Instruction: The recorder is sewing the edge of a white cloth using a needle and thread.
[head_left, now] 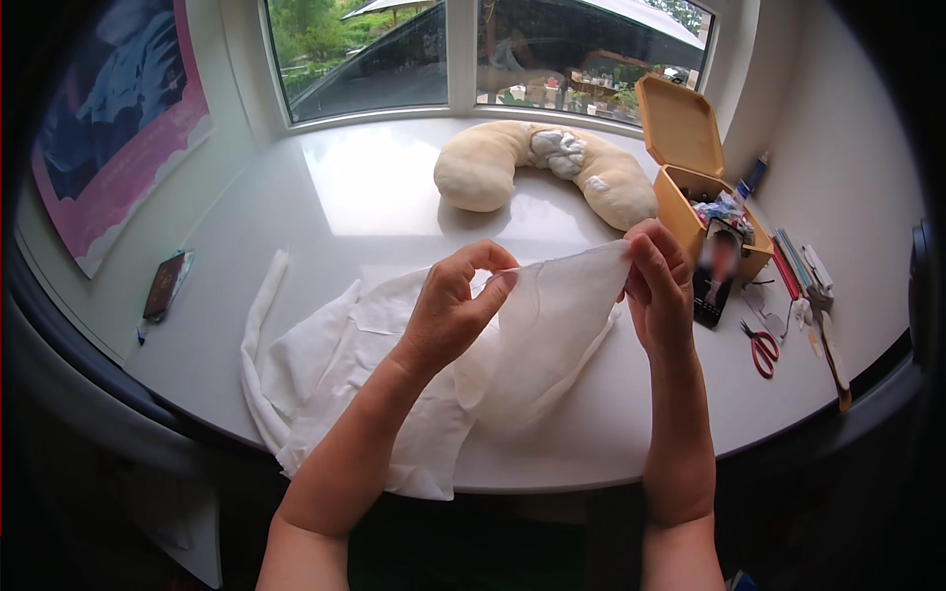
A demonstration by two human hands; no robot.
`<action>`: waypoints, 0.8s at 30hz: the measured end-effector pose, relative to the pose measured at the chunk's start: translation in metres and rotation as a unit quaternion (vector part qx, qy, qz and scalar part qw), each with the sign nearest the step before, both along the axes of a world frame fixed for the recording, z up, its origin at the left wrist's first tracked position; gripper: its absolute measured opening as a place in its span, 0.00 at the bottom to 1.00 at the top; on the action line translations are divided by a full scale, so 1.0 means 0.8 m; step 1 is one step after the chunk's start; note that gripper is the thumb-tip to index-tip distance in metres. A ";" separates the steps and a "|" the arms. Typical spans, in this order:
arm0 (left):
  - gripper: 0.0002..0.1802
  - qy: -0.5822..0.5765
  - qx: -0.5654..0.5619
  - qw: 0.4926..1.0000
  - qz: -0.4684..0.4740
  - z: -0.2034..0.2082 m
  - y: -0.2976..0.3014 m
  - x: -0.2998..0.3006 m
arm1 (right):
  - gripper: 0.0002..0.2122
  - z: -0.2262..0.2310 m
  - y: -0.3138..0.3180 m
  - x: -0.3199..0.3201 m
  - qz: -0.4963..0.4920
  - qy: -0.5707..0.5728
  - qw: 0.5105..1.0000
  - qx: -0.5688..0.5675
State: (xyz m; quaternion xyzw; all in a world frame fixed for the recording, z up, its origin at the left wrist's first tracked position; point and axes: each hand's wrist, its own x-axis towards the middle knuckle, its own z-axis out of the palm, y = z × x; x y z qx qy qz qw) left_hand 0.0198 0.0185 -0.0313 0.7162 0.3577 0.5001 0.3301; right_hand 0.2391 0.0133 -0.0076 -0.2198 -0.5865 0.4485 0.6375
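Observation:
A white cloth [562, 315] is stretched between my two hands above the white table. My left hand [458, 300] pinches its top edge between thumb and forefinger. At the far corner of that edge, my right hand [656, 281] grips the fabric with closed fingers. The upper edge runs taut between them, and thin fabric hangs below in a loose panel. The rest of the white cloth lies crumpled to the left, partly behind my left forearm, with a long narrow strip at its left side.
Toward the window lies a cream U-shaped neck pillow [483, 163] with white stuffing showing. At right stand an open wooden box [680, 207] with odds and ends, a phone [716, 271] leaning on it, red-handled pliers [762, 352] and several long tools. A small brown packet [165, 286] lies at left.

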 end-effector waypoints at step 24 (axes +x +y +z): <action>0.06 -0.176 -0.099 0.979 -0.039 -0.008 0.016 -0.018 | 0.10 -0.010 0.011 0.010 -0.008 0.000 1.000 -0.016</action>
